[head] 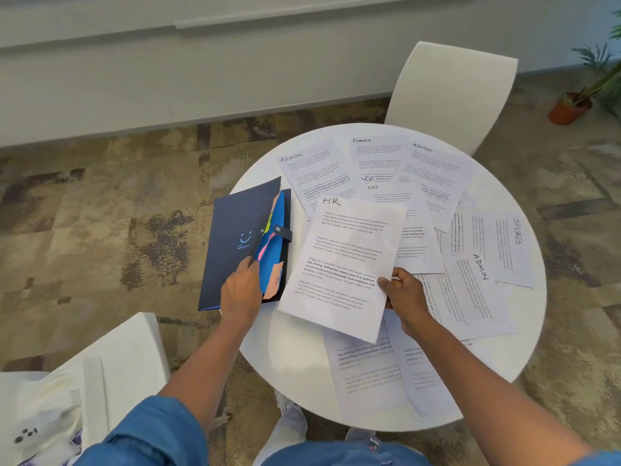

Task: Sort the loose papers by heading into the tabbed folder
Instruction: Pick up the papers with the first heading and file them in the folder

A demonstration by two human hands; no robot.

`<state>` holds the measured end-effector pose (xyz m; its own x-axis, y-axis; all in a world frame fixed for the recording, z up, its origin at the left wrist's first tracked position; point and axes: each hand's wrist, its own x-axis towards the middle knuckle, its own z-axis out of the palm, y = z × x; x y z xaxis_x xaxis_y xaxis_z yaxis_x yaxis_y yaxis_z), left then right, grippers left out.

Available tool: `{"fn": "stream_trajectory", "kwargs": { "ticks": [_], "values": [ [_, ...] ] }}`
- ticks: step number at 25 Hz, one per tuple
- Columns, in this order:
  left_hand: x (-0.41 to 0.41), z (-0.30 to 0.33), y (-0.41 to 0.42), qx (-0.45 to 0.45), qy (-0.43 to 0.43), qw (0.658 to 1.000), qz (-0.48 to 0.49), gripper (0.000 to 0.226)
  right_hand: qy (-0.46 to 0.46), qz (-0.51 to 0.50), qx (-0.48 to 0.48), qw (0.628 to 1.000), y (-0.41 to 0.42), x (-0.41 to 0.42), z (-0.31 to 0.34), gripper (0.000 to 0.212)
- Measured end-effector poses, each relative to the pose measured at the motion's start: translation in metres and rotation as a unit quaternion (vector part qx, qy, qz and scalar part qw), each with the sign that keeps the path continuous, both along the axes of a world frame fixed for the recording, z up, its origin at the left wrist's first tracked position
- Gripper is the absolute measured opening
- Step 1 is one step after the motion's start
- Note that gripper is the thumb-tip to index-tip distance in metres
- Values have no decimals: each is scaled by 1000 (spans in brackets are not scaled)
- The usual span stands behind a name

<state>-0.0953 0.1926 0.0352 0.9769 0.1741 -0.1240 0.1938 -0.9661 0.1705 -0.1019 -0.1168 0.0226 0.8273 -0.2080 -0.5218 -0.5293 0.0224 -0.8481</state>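
One sheet headed HR (pixel 342 264) is pinched at its near edge by the right hand (pixel 401 289), while just beside it the left hand (pixel 240 290) grips the folder (pixel 235 240) cover to open it, and beyond the hands many papers (pixel 433 183) wait unsorted on the table (pixel 295 371).

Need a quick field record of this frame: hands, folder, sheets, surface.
left hand: grips the dark cover of the tabbed folder, holding it open
right hand: pinches the HR sheet at its right edge
folder tabs: peach tab, lettering unclear
loose sheets: ADMIN, FINANCE, SPORTS
surface: round white table
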Motion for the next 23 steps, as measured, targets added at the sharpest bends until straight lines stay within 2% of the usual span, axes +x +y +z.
{"fn": "stream_trajectory", "kwargs": {
  "ticks": [4, 8, 11, 14, 17, 23],
  "values": [
    [1, -5, -12, -16, -7, 999, -31, 40, -30, -35, -13, 999, -5, 23, 11, 15],
    [2, -15, -27, -91, -1, 995, -37, 59, -48, -31, -70, 996, -4, 49, 18, 11],
    [6, -18, -28, -140, -11, 990, -12, 60, -52, -3, -150, 987, 3, 60, 19, 11],
    [9, -19, -23, -184, -31, 982, -7, 56, -60, 39, -188, 979, 16, 66, 17, 8],
    [9, -18, -19, -190, -29, 981, -21, 54, -73, 91, -217, 969, 30, 74, 16, 7],
    [12, -20, -18, -196, -12, 980, -27, 59, -57, 135, -263, 954, 63, 101, 11, 21]
  ]
}}
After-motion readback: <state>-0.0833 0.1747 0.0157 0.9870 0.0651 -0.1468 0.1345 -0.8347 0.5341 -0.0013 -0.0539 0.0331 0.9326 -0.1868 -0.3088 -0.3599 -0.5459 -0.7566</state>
